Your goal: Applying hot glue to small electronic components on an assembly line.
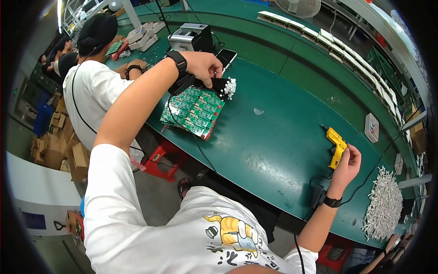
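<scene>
My left hand [204, 67] hangs over a black holder [214, 85] with a cluster of small white-headed parts [230, 88] at its right end. Its fingers are curled together; what they pinch, if anything, I cannot make out. Just below lies a stack of green circuit boards [194, 111] at the table's near edge. Far to the right, my right hand [348, 166] has its closed fingers against the back edge of a yellow glue gun [336, 147]. The gun's dark nozzle points away and to the left, and its whole handle shows.
A large pile of white parts [384, 205] covers the table's right end. Behind my left hand stand a grey-black machine [191, 37] and a phone [226, 57]. A co-worker [93, 82] sits close on the left. Black cables trail over the table edge; a small tray [372, 127] stands at right.
</scene>
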### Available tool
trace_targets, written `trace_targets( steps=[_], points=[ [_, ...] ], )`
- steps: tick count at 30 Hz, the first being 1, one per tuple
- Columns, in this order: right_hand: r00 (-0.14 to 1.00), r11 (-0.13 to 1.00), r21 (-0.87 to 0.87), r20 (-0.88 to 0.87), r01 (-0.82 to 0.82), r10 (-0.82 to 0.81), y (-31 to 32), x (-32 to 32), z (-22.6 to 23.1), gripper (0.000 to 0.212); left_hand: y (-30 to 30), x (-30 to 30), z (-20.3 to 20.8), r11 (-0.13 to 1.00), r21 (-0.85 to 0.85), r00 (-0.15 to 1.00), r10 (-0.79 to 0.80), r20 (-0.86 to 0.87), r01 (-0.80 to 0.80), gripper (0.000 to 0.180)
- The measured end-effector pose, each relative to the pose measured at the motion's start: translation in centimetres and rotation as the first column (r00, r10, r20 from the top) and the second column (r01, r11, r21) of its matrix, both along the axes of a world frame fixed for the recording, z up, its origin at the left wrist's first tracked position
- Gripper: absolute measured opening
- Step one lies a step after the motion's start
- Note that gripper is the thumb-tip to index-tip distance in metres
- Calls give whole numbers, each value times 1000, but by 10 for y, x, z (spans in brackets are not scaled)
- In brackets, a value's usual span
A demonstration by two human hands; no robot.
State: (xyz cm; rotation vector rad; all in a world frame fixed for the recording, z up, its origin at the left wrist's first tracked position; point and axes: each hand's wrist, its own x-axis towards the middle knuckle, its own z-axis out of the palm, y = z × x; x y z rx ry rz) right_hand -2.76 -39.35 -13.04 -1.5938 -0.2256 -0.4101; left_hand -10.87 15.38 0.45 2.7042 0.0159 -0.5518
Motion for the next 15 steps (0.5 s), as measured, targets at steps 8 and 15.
trace_targets(
  steps=[8,15],
  points=[
    [1000,1000,-16,-6,-3,3,3,3,1,11,11,-2,-12,993,-112,999,-33,-23,30,45],
    [999,1000,-8,-31,-23,23,6,6,6,11,11,2,-10,934,-281,975,202,-92,-220,59]
  ],
)
